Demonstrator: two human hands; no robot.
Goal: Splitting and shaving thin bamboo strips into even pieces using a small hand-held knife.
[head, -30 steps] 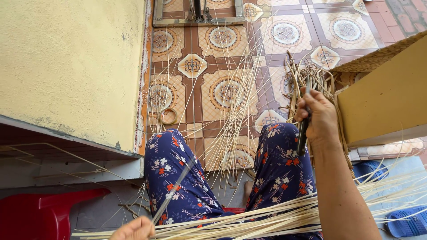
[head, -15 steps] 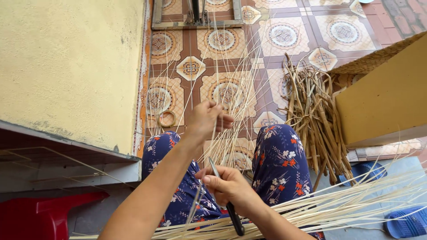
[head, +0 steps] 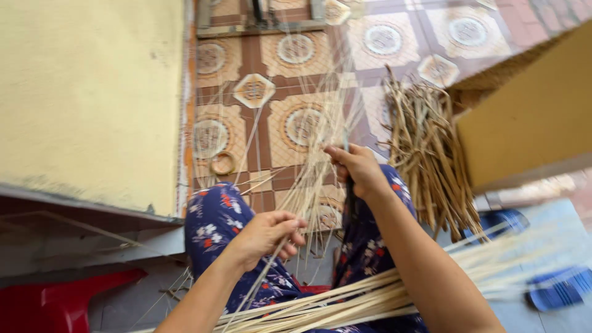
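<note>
Compared with half a second ago, we have swapped heights: our right hand (head: 357, 169) has risen from the lap and is now closed around the upper part of the fan of pale thin strips (head: 320, 160) together with a dark slender tool (head: 350, 203), while our left hand (head: 268, 234) has dropped towards the left knee, fingers pinched together on a few of the same strips lower down. We judge this as drawing the strips apart along their length, so the sorting or splitting goes on rather than ends. The strips stand up between the knees over the tiled floor (head: 246, 55), their feet in the bundle of pale strips (head: 370, 296) across the lap. We count two hands, one tool, one small ring (head: 222, 164) on the floor near the wall, one heap of coarser brown stalks (head: 431, 154) towards the floor's right side, and strips too many to count.
</note>
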